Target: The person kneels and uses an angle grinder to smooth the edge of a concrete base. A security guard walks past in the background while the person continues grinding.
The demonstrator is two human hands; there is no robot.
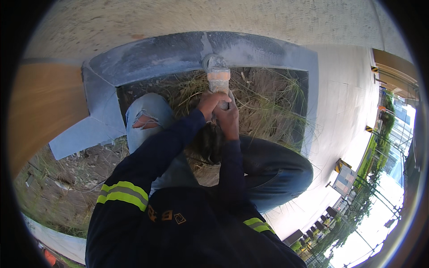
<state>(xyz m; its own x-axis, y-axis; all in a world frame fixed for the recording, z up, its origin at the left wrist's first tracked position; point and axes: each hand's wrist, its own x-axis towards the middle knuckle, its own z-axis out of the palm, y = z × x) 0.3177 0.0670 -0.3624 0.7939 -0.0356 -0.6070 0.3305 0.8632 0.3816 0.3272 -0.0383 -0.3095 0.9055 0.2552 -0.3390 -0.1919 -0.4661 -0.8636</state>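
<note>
An angle grinder (pixel 218 79), dusty with an orange-tan band, points away from me. Its round head meets the inner edge of a grey stone slab (pixel 165 51), beside a pale vertical joint. My left hand (pixel 212 104) wraps round the grinder's body from the left. Just behind it, my right hand (pixel 229 118) closes round the rear of the same tool. Fine details of the disc are hard to make out under dust.
Dry grass and soil (pixel 263 100) fill the bed inside the slab frame. My knees, in ripped jeans (pixel 149 120), rest on either side. An orange-brown wall (pixel 49 107) stands left and a pale wall (pixel 342 94) right. Striped markers and greenery lie beyond at far right.
</note>
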